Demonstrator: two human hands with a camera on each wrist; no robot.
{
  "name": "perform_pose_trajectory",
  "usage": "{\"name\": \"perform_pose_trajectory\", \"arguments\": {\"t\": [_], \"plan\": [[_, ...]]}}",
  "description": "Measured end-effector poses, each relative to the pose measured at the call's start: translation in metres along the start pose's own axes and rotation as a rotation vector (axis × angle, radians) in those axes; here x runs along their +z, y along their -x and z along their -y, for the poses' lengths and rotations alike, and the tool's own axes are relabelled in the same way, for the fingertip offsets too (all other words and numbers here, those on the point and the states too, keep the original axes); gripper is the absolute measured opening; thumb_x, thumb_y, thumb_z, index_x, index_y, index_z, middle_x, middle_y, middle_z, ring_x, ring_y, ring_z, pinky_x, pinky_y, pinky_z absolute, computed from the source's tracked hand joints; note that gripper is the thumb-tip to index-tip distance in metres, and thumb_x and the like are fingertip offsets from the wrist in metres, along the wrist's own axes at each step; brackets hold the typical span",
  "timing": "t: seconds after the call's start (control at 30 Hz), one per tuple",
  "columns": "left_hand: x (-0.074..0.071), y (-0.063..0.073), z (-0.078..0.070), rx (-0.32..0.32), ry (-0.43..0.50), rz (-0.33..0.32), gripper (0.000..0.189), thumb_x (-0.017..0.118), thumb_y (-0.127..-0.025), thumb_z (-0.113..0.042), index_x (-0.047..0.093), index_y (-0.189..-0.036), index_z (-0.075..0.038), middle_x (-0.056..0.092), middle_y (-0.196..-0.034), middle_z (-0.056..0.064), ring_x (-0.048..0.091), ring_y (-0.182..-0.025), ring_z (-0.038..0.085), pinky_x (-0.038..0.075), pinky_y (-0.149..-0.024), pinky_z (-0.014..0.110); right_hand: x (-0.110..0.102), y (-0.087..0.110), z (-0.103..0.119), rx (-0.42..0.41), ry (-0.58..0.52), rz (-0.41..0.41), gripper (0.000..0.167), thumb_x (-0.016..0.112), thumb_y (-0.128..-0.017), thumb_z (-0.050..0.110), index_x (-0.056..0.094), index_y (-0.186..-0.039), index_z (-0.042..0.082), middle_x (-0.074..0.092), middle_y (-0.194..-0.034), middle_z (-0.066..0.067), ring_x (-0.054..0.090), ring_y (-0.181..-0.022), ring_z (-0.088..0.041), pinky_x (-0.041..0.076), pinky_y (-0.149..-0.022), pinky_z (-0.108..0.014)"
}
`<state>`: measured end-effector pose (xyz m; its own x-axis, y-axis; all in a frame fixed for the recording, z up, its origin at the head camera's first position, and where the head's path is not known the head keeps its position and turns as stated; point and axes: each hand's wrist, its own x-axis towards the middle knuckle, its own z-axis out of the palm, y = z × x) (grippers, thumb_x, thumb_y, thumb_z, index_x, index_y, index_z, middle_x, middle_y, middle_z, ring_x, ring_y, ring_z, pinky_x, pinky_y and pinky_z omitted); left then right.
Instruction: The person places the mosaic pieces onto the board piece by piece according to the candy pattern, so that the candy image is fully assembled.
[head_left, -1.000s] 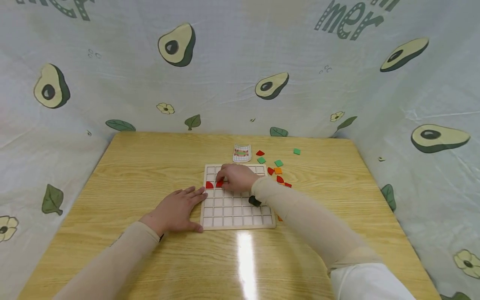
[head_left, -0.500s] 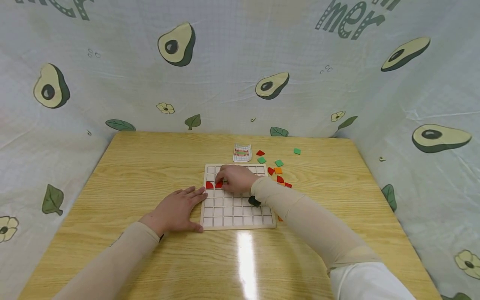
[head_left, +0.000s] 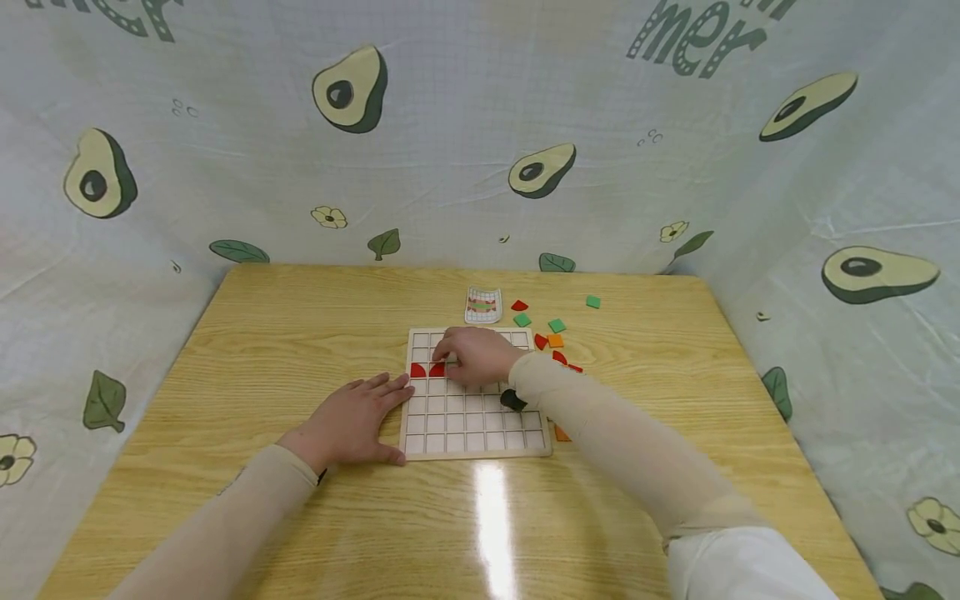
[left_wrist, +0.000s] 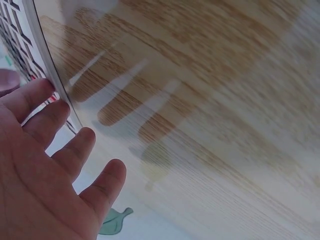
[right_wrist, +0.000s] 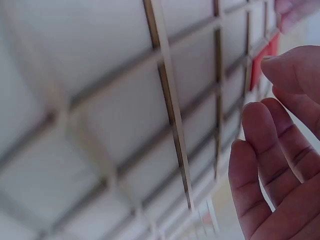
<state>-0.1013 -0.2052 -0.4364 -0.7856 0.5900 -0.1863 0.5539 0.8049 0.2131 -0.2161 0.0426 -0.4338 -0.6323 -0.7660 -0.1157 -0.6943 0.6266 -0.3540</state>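
Observation:
A pale wooden grid board [head_left: 456, 422] lies on the table. Two red quarter-round tiles sit side by side in one row near its left edge: the outer tile [head_left: 417, 370] and the inner tile [head_left: 437, 369]. My left hand [head_left: 356, 423] is spread flat, its fingertips on the board's left edge. Over the board is my right hand [head_left: 477, 356], fingertips right beside the inner tile. In the right wrist view its fingers [right_wrist: 260, 125] are loosely bent, and the thumb overlaps a red tile [right_wrist: 256, 72].
Behind the board lies a small pattern card [head_left: 483, 306]. Loose tiles lie to the right: a red tile [head_left: 519, 306], green tiles [head_left: 556, 325], an orange tile [head_left: 555, 341] and others partly behind the right forearm. A printed cloth [head_left: 450, 167] hangs beyond the table.
The right fingers have drawn back slightly to the right, so more of the inner red tile shows in its cell. My left hand has stayed in place.

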Motion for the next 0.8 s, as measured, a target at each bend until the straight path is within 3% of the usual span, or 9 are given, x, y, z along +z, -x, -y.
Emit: {"name": "perform_pose_trajectory", "arguments": {"t": [0.13, 0.27, 0.5, 0.63, 0.8], "plan": [[0.001, -0.002, 0.0, -0.002, -0.011, 0.003, 0.1, 0.076, -0.074, -0.066, 0.046, -0.15, -0.009, 0.037, -0.157, 0.01, 0.033, -0.143, 0.037, 0.033, -0.11, 0.055, -0.022, 0.029, -0.022, 0.045, -0.008, -0.033, 0.03, 0.067, -0.091, 0.015, 0.072, -0.121, 0.014, 0.063, -0.116, 0.001, 0.056, -0.072, -0.009, 0.049, -0.067, -0.026], [0.003, -0.002, 0.0, -0.001, -0.011, 0.003, 0.1, 0.075, -0.074, -0.067, 0.046, -0.15, -0.009, 0.037, -0.157, 0.009, 0.033, -0.143, 0.036, 0.033, -0.11, 0.055, -0.045, 0.076, -0.051, 0.153, -0.005, -0.074, 0.03, 0.069, -0.092, 0.014, 0.072, -0.121, 0.01, 0.063, -0.117, -0.003, 0.056, -0.074, -0.012, 0.051, -0.07, -0.03], [0.003, -0.002, 0.0, -0.003, 0.003, 0.005, 0.1, 0.076, -0.074, -0.066, 0.045, -0.151, -0.01, 0.036, -0.158, 0.009, 0.033, -0.143, 0.037, 0.032, -0.11, 0.056, -0.042, 0.154, -0.102, 0.297, -0.026, -0.138, 0.028, 0.071, -0.089, 0.011, 0.073, -0.117, 0.009, 0.065, -0.112, -0.004, 0.056, -0.073, -0.013, 0.051, -0.07, -0.033], [0.003, -0.001, 0.0, -0.006, 0.009, 0.003, 0.1, 0.076, -0.074, -0.066, 0.045, -0.151, -0.01, 0.036, -0.158, 0.009, 0.033, -0.142, 0.038, 0.032, -0.11, 0.057, -0.03, 0.172, -0.111, 0.322, -0.057, -0.142, 0.028, 0.069, -0.088, 0.007, 0.074, -0.115, 0.008, 0.066, -0.11, -0.004, 0.053, -0.073, -0.014, 0.049, -0.07, -0.032], [0.003, -0.002, -0.001, -0.003, 0.013, -0.009, 0.101, 0.076, -0.073, -0.067, 0.046, -0.15, -0.01, 0.037, -0.158, 0.009, 0.034, -0.142, 0.038, 0.032, -0.109, 0.057, -0.022, 0.171, -0.112, 0.279, -0.067, -0.159, 0.027, 0.069, -0.088, 0.008, 0.074, -0.114, 0.009, 0.066, -0.108, -0.004, 0.052, -0.071, -0.014, 0.048, -0.067, -0.031]]}}
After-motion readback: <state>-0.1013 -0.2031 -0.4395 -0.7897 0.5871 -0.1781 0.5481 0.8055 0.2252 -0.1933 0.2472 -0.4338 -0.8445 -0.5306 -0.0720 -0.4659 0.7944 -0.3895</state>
